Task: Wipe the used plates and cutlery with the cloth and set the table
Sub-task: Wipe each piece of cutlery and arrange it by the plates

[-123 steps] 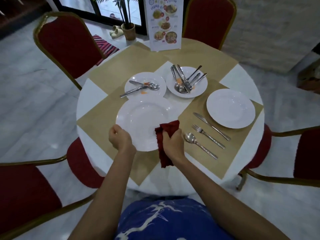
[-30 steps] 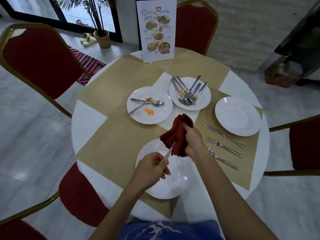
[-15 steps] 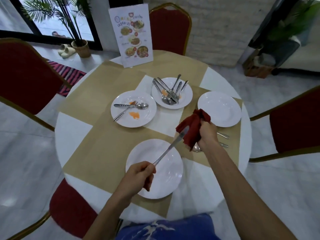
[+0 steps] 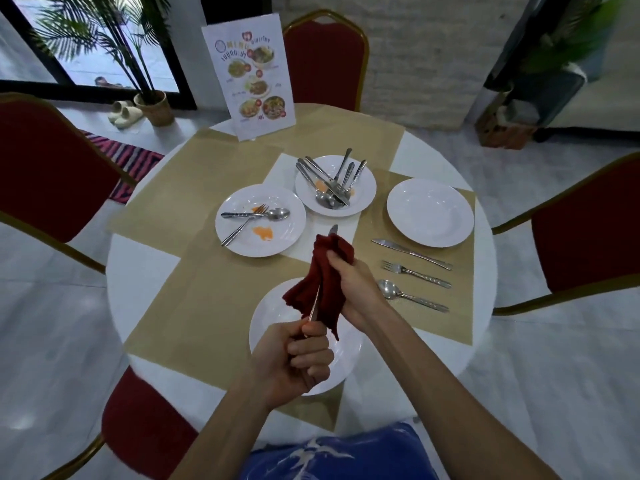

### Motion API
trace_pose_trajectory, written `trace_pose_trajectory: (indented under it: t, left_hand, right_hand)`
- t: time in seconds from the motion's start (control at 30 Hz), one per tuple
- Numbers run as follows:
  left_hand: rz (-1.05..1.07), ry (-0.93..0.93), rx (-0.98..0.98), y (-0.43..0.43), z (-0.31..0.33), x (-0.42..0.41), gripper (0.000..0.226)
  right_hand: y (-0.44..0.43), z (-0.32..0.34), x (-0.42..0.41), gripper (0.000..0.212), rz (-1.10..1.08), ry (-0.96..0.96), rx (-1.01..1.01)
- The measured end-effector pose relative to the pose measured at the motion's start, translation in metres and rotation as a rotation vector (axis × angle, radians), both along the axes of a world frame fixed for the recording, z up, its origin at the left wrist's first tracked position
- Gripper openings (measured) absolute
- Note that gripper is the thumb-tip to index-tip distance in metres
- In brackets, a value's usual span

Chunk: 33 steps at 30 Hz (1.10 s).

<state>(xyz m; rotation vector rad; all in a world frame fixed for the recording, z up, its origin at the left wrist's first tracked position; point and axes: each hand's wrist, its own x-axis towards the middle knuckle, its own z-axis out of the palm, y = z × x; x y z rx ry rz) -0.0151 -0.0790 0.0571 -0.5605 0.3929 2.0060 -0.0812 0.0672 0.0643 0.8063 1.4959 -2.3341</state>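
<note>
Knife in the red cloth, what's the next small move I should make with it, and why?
Probably draw the knife back through the red cloth with the left hand. That hand grips the handle, the right hand pinches the cloth round the blade, and only the tip pokes out beyond, so the blade looks mid-wipe, not ready to lay by the near plate.

Single head-mounted wide-angle camera looks forward and steeply down from close above the round bench, near edge nearest.
</note>
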Motion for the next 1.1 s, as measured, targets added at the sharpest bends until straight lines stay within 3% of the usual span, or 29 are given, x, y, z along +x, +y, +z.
trace_pose_trajectory:
  t: [0.2,0.37,0.47,0.63,0.8,0.93,1.03,1.1]
  left_hand:
    - [-0.01,-0.066,0.144,-0.002,0.0,0.006,0.032]
    - [0.057,-0.084,0.157,0.003,0.001,-0.005,0.024]
    - [-0.005,-0.003,0.082,-0.009,0.004,-0.007,0.024]
    - [-0.081,0.189,-0.367,-0.012,0.014,-0.002,0.035]
    - [-0.143,0.72,-1.065,0.009,0.024,-0.008,0.036]
    - [-0.36,1.049,-1.39,-0.013,0.026,-0.01,0.038]
    - [-0.108,1.078,-1.557,-0.028,0.03,-0.033,0.032]
    - [0.055,1.062,-1.501,-0.023,0.035,-0.053,0.031]
  right_hand:
    - [0.017,0.009,-0.03,0.026,-0.23,-0.013,0.035]
    - [-0.013,0.005,-0.003,0.018,-0.024,0.022,0.081]
    - [-0.004,0.01,-0.014,0.014,-0.103,0.021,0.061]
    - [0.008,0.017,-0.036,0.019,-0.226,0.019,0.015]
    - [-0.019,0.011,-0.004,0.028,0.095,0.107,0.105]
    - [-0.001,0.015,-0.011,0.025,0.052,0.109,0.096]
    - [0.005,0.018,-0.008,0.029,0.158,0.108,0.147]
    - [-0.008,0.018,0.006,0.034,0.335,0.116,0.194]
